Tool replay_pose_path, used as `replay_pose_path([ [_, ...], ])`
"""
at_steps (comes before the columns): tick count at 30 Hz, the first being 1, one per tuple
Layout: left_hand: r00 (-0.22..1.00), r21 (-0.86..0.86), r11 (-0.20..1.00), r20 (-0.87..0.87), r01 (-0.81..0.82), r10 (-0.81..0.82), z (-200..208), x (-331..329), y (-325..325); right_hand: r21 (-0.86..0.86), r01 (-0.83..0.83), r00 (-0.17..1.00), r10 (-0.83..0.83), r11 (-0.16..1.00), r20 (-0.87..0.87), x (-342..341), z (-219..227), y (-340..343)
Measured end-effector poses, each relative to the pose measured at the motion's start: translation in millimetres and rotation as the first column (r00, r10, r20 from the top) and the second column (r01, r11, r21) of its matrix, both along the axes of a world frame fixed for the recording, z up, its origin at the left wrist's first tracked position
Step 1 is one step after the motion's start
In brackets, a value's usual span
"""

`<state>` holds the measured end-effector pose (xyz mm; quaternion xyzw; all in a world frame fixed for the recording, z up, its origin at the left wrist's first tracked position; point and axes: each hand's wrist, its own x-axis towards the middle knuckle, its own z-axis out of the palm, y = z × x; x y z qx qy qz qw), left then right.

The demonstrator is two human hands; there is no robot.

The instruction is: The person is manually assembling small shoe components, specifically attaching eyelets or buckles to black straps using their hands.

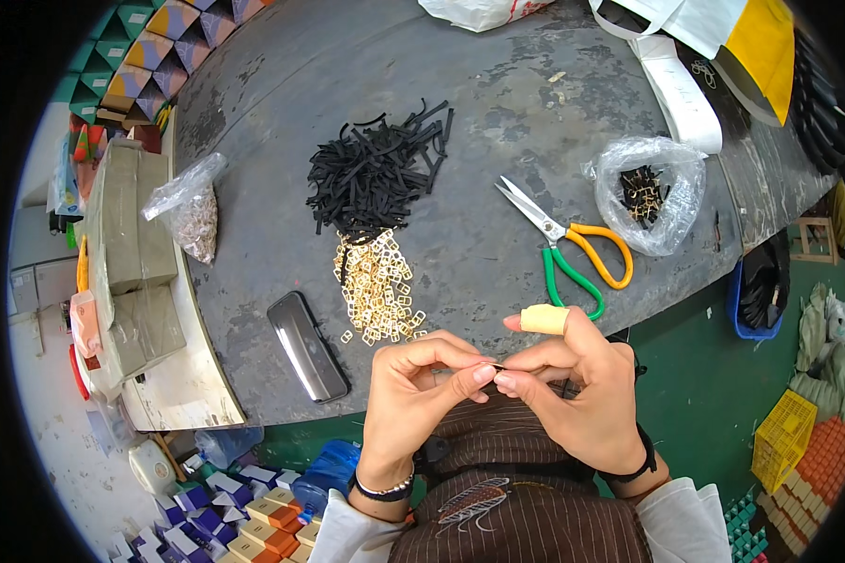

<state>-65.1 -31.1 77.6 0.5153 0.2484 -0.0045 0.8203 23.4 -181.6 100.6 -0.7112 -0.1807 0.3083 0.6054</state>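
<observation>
Left hand point(408, 399) and right hand point(587, 403) are pinching, thumb tips close together; the right's wrapped index finger point(543, 320) is pointing leftward, apart from the pinch; forearms point(650, 477) are angling in from below.

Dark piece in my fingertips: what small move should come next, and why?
Perhaps ease the left hand back slightly to check the dark piece: it seems pinched between that hand and the right hand, which together hide most of it.
</observation>
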Motion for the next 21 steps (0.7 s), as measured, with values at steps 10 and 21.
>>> replay_pose_path([
  [10, 0.999, 0.234, 0.971, -0.002, -0.039, 0.040, 6, 1, -10, 0.009, 0.020, 0.997, -0.021, 1.000, 0.075, -4, 3, 1],
  [21, 0.991, 0.210, 0.969, 0.062, -0.127, 0.117, 11, -2, -16, 0.011, 0.129, 0.992, -0.129, 0.992, 0.015, -7, 10, 2],
])
